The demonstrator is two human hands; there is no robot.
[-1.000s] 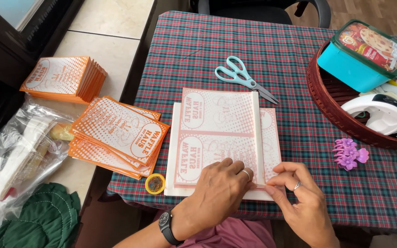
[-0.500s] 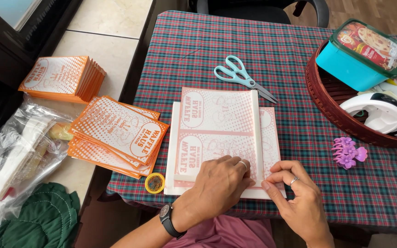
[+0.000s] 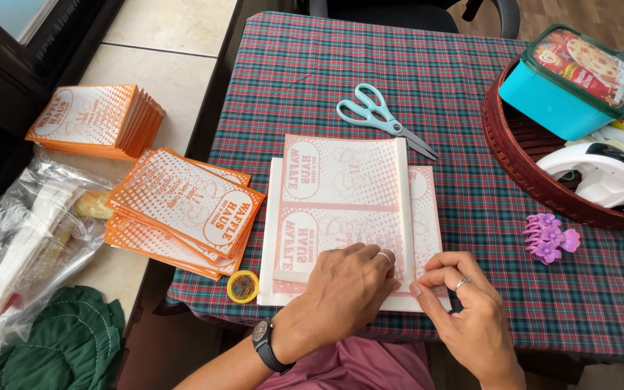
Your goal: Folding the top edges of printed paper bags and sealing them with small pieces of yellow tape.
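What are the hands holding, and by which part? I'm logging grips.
The left hand presses flat on the paper sheet near its bottom edge; the right hand fingers pinch its lower right edge.

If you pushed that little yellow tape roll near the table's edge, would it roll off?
Probably not by itself: the yellow tape roll lies flat on its side on the checked tablecloth, so it would likely slide, not roll. The cloth looks woven, which may slow it. It seems small and light, though, and sits close to the edge, so a firm push could drop it.
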